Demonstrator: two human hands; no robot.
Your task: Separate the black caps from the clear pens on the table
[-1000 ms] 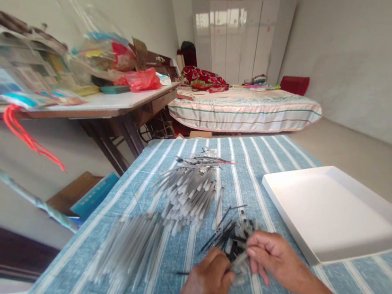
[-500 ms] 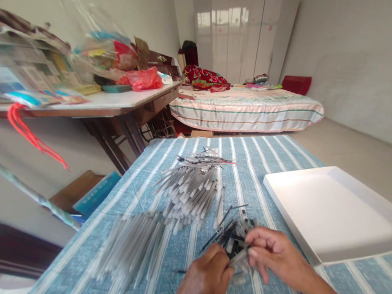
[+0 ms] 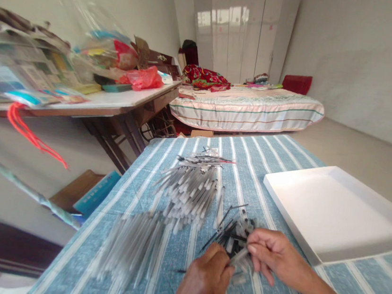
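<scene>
My left hand (image 3: 203, 281) is closed, its thumb and fingers pinching one end of a slim translucent plastic tube (image 3: 239, 256). The fingertips of my right hand (image 3: 274, 254) are pressed together at the tube's other end; whether a small part sits between them is hidden. Just beyond and under both hands lies a loose heap of black sticks and short clear pieces (image 3: 229, 237). To the left is a bundle of long translucent tubes (image 3: 131, 249), laid side by side. A larger stack of similar grey tubes (image 3: 190, 191) lies farther back, with dark thin pieces on its far end.
A shallow white box lid (image 3: 344, 217) stands at the right on the blue striped cloth (image 3: 251, 161). At the left, a side table (image 3: 115, 103) carries bags and red plastic. A bed (image 3: 250, 108) and white wardrobe (image 3: 237, 42) stand behind.
My right hand has shifted slightly, its lower fingers moving a little down and to the right. My left hand and the piles look the same.
</scene>
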